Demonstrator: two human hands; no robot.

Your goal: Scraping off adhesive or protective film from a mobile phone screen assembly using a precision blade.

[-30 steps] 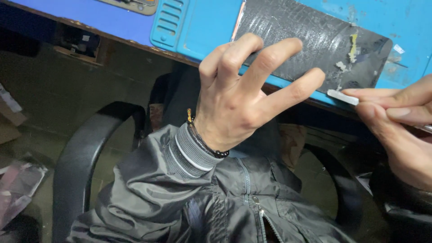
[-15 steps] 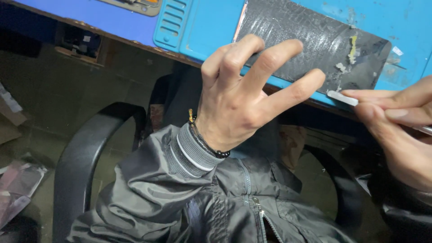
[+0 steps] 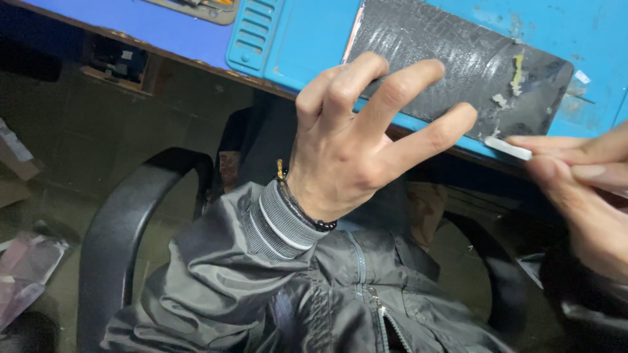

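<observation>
Black panel (image 3: 451, 65) overhangs the blue mat (image 3: 294, 46) edge, spread left hand (image 3: 353, 157) steadying, right hand (image 3: 582, 189) pinching a white pick (image 3: 507, 148).

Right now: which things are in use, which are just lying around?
In use: left hand pressing the dark scuffed panel; right hand holding a small white flat tool at its corner; blue work mat underneath.

Lying about: tray at the top edge; black chair; clear wrapper on the floor.

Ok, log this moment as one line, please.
left hand: fingers spread, pressing dark rectangular panel | right hand: pinching white flat tool at panel's corner | panel on blue work mat
</observation>
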